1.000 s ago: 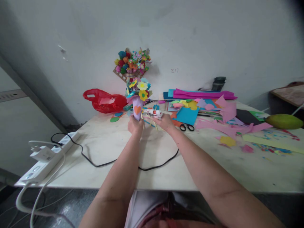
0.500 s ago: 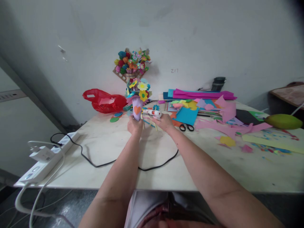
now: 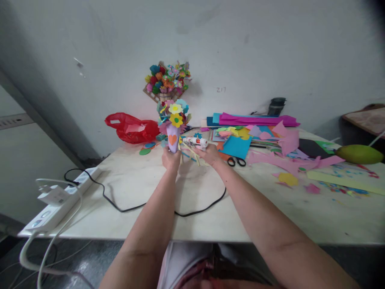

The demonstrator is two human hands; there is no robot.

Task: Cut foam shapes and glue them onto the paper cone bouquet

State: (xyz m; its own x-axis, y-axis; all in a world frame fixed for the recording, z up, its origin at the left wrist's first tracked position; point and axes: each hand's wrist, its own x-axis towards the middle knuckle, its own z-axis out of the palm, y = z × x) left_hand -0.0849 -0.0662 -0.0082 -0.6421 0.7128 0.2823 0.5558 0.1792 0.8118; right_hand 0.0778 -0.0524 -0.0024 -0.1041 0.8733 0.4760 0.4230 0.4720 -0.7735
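Observation:
My left hand is wrapped round the lower end of a bouquet of paper flowers, whose lilac paper cone carries an orange heart. The bouquet stands nearly upright above the table. To its right, my right hand grips a white glue gun with red marks, its narrow end pointing left toward the cone. Its handle is hidden by my fingers. Thin pale yellow strips lie just below the glue gun.
A red plastic bag lies at the back left; a flower decoration is against the wall. Scissors, blue paper and pink scraps are at right. A black cord runs from the power strip across the front.
The bouquet's top has tipped slightly left, and its flowers have turned a little. My right hand and the glue gun have shifted slightly right, widening the gap to the cone.

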